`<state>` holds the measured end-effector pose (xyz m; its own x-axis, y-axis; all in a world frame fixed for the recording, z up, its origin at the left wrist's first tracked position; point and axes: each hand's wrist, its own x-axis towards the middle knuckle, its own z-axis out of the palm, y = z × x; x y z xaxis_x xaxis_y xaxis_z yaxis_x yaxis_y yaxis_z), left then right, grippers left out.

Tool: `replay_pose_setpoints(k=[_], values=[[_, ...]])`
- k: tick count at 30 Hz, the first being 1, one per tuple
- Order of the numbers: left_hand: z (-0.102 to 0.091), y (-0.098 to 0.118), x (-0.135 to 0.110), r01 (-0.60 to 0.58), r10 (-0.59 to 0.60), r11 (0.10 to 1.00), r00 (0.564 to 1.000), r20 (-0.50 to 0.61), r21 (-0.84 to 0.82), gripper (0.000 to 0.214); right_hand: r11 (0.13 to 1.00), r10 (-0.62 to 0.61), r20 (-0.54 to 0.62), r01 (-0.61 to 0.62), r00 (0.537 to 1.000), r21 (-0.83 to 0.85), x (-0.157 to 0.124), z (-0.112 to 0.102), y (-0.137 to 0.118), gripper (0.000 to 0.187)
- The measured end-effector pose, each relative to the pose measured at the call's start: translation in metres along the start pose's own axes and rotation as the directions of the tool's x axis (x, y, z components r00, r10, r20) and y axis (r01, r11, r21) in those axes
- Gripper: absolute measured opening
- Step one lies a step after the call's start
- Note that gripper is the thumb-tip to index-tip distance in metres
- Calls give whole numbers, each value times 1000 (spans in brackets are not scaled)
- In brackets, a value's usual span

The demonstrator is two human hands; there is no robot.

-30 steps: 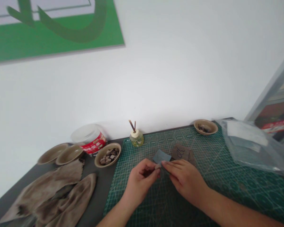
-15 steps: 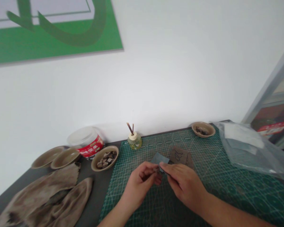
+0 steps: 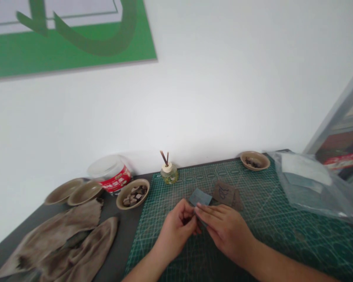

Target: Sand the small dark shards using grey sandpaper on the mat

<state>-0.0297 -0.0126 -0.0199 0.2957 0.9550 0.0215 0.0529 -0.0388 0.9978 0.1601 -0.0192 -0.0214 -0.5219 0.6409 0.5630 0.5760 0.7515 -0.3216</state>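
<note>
My left hand (image 3: 176,231) and my right hand (image 3: 226,231) meet over the green cutting mat (image 3: 270,231). A grey-blue sheet, probably sandpaper (image 3: 200,197), sticks out above my fingers, and my right fingers press across it. My left fingertips are curled in at its lower edge, pinching a small chip that is mostly hidden. Just beyond the hands, a brown leather-like piece with dark drawn lines (image 3: 224,194) lies on the mat, not touching them.
A bowl of brown chips (image 3: 132,194) stands left of the mat, and a smaller bowl (image 3: 254,160) sits at its far edge. A tub (image 3: 110,172), a jar with sticks (image 3: 169,174), two shallow bowls (image 3: 85,192), stained cloths (image 3: 67,239) and a plastic bag (image 3: 308,184) surround it.
My hands have drawn slightly closer together, and my right fingers now cover the small chip seen earlier. The view has shifted slightly.
</note>
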Motion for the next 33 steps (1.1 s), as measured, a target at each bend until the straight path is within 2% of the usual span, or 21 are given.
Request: replay_pose_setpoints(k=[7, 10, 13, 16, 18, 19, 21, 23, 27, 29, 33], values=[[3, 8, -2, 16, -17, 998, 1000, -9, -57, 25, 1000, -10, -21, 9, 1000, -27, -2, 1, 2, 44], [1, 12, -4, -6, 4, 1000, 998, -55, -30, 22, 994, 105, 8, -105, 994, 4, -1, -2, 5, 40], [-3, 14, -3, -77, 88, 994, 986, -142, 80, 18, 948, 276, 36, -278, 960, 156, 1, -7, 3, 32], [-7, 11, -3, -137, 157, 983, 970, -185, 119, 15, 831, 358, 189, -404, 914, 382, 3, -12, -3, 27], [-9, 8, -3, -156, 175, 982, 964, -201, 105, 16, 774, 329, 334, -455, 883, 441, 4, -13, -6, 29], [-9, 7, -3, -156, 176, 982, 964, -201, 110, 17, 777, 305, 379, -459, 873, 431, 5, -12, -7, 30], [-9, 5, -4, -139, 163, 981, 969, -188, 135, 19, 829, 276, 389, -423, 879, 367, 5, -11, -6, 30], [-9, 5, -4, -104, 128, 983, 979, -160, 151, 18, 883, 263, 329, -364, 907, 297, 6, -9, -3, 31], [-8, 6, -3, -59, 79, 985, 990, -114, 164, 19, 905, 254, 285, -331, 924, 268, 7, -11, 4, 30], [-8, 6, -3, -52, 70, 981, 994, -86, 188, 14, 864, 286, 287, -375, 914, 336, 8, -14, 5, 28], [-9, 7, -4, -83, 83, 950, 996, 12, 301, 8, 694, 313, 333, -454, 889, 559, 9, -17, 5, 28]])
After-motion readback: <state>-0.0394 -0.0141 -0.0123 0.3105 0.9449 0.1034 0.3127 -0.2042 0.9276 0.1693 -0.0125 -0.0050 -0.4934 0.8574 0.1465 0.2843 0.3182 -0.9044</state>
